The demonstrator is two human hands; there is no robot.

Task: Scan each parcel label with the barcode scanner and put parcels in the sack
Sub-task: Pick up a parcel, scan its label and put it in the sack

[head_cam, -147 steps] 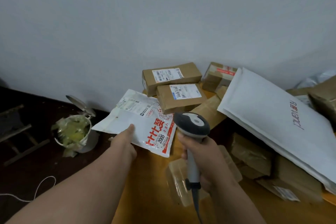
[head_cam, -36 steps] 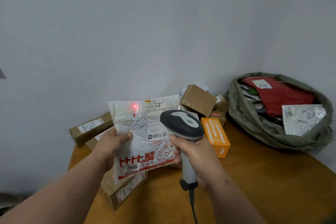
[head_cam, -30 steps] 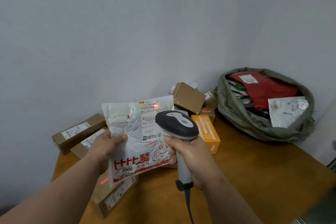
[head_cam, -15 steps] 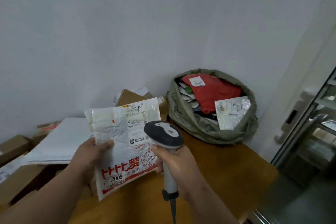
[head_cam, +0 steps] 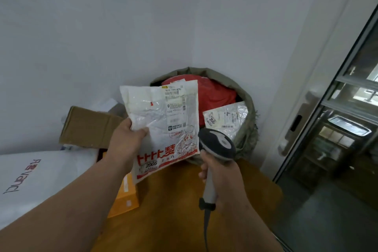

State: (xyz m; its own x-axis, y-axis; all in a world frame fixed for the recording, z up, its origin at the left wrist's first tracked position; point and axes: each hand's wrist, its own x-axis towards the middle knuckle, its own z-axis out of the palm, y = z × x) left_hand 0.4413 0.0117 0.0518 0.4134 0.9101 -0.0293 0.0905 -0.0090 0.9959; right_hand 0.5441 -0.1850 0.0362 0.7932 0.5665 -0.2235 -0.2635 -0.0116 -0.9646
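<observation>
Your left hand (head_cam: 124, 141) pinches the white plastic parcel (head_cam: 163, 127) at its left edge, thumb on the front, fingers behind it. The parcel stands upright, its label (head_cam: 174, 108) facing you, in front of the green sack (head_cam: 246, 129). Your right hand (head_cam: 222, 172) curls round the barcode scanner (head_cam: 216, 144), just right of the parcel's lower corner. Left of your fingers lie a cardboard box (head_cam: 90, 127), a white mailer (head_cam: 41, 176) and an orange box (head_cam: 124, 196) on the wooden table (head_cam: 173, 200).

White plastic mailer (head_cam: 163, 127), red print, label up, held upright before olive sack (head_cam: 245, 129) at table's far corner; grey barcode scanner (head_cam: 216, 147) alongside.
</observation>
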